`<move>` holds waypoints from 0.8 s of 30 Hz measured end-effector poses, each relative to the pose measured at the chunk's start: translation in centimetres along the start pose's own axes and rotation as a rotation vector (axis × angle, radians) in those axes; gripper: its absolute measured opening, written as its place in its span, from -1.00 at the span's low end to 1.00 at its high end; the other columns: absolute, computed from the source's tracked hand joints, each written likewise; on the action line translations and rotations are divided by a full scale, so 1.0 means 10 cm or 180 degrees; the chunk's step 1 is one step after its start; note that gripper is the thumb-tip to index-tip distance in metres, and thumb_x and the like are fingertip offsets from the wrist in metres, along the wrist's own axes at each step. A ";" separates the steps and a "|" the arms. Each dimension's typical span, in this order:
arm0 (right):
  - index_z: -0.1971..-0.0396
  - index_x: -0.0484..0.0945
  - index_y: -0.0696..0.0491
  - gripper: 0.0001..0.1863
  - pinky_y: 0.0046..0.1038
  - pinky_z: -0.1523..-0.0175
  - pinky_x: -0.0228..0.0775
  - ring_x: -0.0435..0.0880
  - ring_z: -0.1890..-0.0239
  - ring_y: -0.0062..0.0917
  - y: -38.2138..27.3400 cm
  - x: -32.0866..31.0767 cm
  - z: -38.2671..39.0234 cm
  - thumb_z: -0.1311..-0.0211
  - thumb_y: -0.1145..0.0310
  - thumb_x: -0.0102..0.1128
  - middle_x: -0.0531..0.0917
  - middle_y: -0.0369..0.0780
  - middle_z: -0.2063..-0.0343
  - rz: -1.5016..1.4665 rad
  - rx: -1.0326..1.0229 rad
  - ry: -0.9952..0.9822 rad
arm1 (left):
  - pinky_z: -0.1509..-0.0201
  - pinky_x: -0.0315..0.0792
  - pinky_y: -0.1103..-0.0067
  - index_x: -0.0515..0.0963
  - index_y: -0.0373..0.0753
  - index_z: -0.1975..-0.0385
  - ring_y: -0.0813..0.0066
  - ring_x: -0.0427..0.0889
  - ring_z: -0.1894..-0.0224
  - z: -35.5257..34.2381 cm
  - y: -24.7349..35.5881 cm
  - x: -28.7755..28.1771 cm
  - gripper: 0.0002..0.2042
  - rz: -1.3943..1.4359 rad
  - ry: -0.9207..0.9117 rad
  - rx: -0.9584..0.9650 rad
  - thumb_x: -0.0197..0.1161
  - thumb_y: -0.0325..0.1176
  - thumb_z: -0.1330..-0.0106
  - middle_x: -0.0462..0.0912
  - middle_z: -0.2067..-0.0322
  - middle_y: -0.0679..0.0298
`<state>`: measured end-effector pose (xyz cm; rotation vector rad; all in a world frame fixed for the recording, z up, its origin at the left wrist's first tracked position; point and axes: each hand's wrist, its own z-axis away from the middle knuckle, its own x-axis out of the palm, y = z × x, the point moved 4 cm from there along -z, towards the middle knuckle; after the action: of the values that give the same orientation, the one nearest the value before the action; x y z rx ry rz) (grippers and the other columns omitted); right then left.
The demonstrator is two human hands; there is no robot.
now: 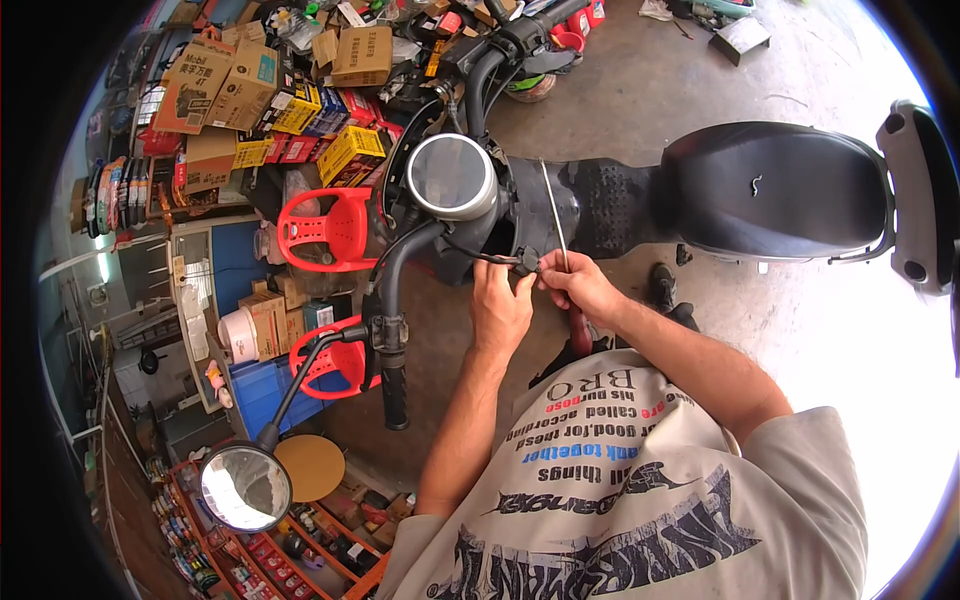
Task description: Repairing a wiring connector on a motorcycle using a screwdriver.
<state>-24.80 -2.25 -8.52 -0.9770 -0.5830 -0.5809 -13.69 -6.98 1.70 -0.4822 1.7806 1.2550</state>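
Pinched in the fingers of my left hand is a black cable that ends in a small dark connector. My right hand is closed around a long-shafted screwdriver; its dark red handle sticks out below the palm and its thin metal shaft points away from me. The right fingertips come up against the connector's right side. Both hands are over the front panel of a black scooter, just right of its round grey-rimmed instrument. Fine detail at the fingertips is too small to tell.
The scooter's seat lies to the right. At the left are the handlebar grip and a round mirror. Red plastic chairs stand beyond the handlebar, near piled cardboard boxes and shelves of goods.
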 end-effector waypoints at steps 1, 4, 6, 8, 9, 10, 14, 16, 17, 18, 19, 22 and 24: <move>0.22 0.48 0.12 -0.88 -0.64 0.52 0.25 0.42 0.60 -0.70 -0.01 0.00 0.01 -0.27 0.52 0.05 0.58 -0.31 0.46 -0.0017 -0.0001 -0.0011 | 0.09 0.41 0.31 0.48 -0.38 0.23 0.07 0.51 0.18 0.00 0.00 0.00 -0.72 0.0003 0.0001 0.0004 0.37 -0.53 -0.07 0.50 0.28 0.05; 0.22 0.49 0.12 -0.89 -0.64 0.52 0.26 0.42 0.60 -0.71 -0.05 -0.01 0.04 -0.26 0.52 0.05 0.58 -0.31 0.46 -0.0024 0.0008 0.0044 | 0.12 0.43 0.34 0.48 -0.38 0.22 0.11 0.53 0.20 0.00 -0.02 0.04 -0.71 0.0039 0.0046 0.0028 0.38 -0.52 -0.07 0.50 0.26 0.05; 0.23 0.49 0.12 -0.89 -0.64 0.53 0.26 0.42 0.61 -0.71 -0.06 -0.02 0.06 -0.26 0.52 0.05 0.58 -0.31 0.47 -0.0008 0.0014 0.0118 | 0.16 0.44 0.36 0.48 -0.37 0.20 0.14 0.56 0.23 0.03 -0.06 0.05 -0.70 0.0245 0.0181 0.0091 0.39 -0.52 -0.07 0.50 0.25 0.06; 0.24 0.50 0.13 -0.89 -0.63 0.55 0.26 0.42 0.62 -0.71 -0.03 -0.09 0.05 -0.25 0.53 0.06 0.57 -0.31 0.48 0.0018 -0.0042 0.0130 | 0.27 0.47 0.43 0.49 -0.37 0.20 0.22 0.58 0.27 0.03 -0.06 0.08 -0.70 0.0178 0.0222 0.0167 0.40 -0.52 -0.08 0.51 0.25 0.09; 0.25 0.51 0.14 -0.88 -0.62 0.57 0.25 0.43 0.63 -0.69 -0.01 -0.16 0.03 -0.22 0.53 0.07 0.56 -0.30 0.50 0.0056 -0.0088 0.0216 | 0.31 0.48 0.47 0.50 -0.37 0.20 0.26 0.58 0.27 0.05 -0.09 0.10 -0.71 0.0346 0.0180 -0.0079 0.40 -0.52 -0.09 0.52 0.24 0.11; 0.25 0.51 0.14 -0.88 -0.62 0.57 0.25 0.43 0.63 -0.69 0.01 -0.22 0.01 -0.22 0.53 0.07 0.56 -0.30 0.50 0.0064 -0.0107 0.0237 | 0.35 0.49 0.51 0.50 -0.36 0.20 0.31 0.59 0.28 0.06 -0.11 0.10 -0.72 0.0500 0.0141 -0.0328 0.39 -0.53 -0.10 0.52 0.24 0.13; 0.24 0.44 0.12 -0.81 -0.51 0.56 0.33 0.46 0.63 -0.57 0.09 -0.66 0.03 -0.11 0.59 0.06 0.52 -0.25 0.53 -0.0141 0.0367 0.1396 | 0.30 0.53 0.62 0.47 -0.36 0.13 0.49 0.59 0.17 0.07 -0.21 0.19 -0.72 0.1008 -0.0005 -0.0314 0.30 -0.62 -0.15 0.48 0.09 0.20; 0.21 0.39 0.12 -0.76 -0.46 0.55 0.37 0.48 0.61 -0.52 0.12 -0.89 0.06 -0.09 0.62 0.04 0.50 -0.22 0.52 -0.0287 0.0410 0.1774 | 0.32 0.49 0.66 0.49 -0.32 0.14 0.52 0.56 0.16 0.08 -0.26 0.24 -0.73 0.1260 0.0060 -0.0344 0.31 -0.60 -0.16 0.49 0.07 0.22; 0.21 0.39 0.12 -0.76 -0.46 0.55 0.37 0.48 0.61 -0.52 0.18 -1.04 0.08 -0.09 0.62 0.04 0.50 -0.22 0.52 -0.0285 0.0394 0.1789 | 0.35 0.45 0.70 0.52 -0.28 0.16 0.55 0.53 0.16 0.07 -0.25 0.26 -0.75 0.1515 0.0105 -0.0370 0.32 -0.58 -0.16 0.50 0.05 0.25; 0.20 0.37 0.13 -0.75 -0.44 0.54 0.39 0.49 0.61 -0.49 0.24 -1.19 0.10 -0.09 0.63 0.03 0.49 -0.21 0.53 -0.0376 0.0384 0.1888 | 0.35 0.45 0.70 0.52 -0.28 0.16 0.55 0.53 0.16 0.06 -0.24 0.27 -0.75 0.1532 0.0098 -0.0354 0.32 -0.58 -0.16 0.50 0.05 0.25; 0.19 0.36 0.14 -0.74 -0.41 0.53 0.41 0.50 0.61 -0.47 0.25 -1.26 0.14 -0.08 0.64 0.02 0.49 -0.19 0.53 -0.0467 0.0382 0.1995 | 0.26 0.46 0.69 0.48 -0.31 0.11 0.55 0.54 0.09 0.06 -0.24 0.28 -0.71 0.1524 -0.0009 -0.0360 0.27 -0.64 -0.16 0.47 0.02 0.24; 0.17 0.34 0.17 -0.72 -0.39 0.52 0.43 0.52 0.60 -0.44 0.28 -1.35 0.24 -0.07 0.65 0.00 0.49 -0.16 0.53 -0.0464 0.0358 0.1945 | 0.14 0.46 0.69 0.43 -0.32 0.04 0.55 0.55 0.02 0.04 -0.23 0.29 -0.64 0.1707 -0.0150 -0.0427 0.22 -0.71 -0.15 0.44 -0.05 0.24; -0.01 0.33 0.22 -0.57 -0.42 0.49 0.43 0.54 0.58 -0.47 0.28 -1.31 0.29 -0.06 0.67 0.03 0.51 -0.17 0.50 -0.0280 0.0285 0.1893 | 0.10 0.46 0.69 0.42 -0.32 0.02 0.55 0.54 0.00 0.05 -0.23 0.28 -0.62 0.1756 -0.0171 -0.0450 0.20 -0.73 -0.15 0.43 -0.08 0.23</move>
<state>-32.64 3.95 -17.85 -0.6489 -0.1182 -0.8729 -13.31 -7.00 -1.94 -0.0226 1.8506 1.7593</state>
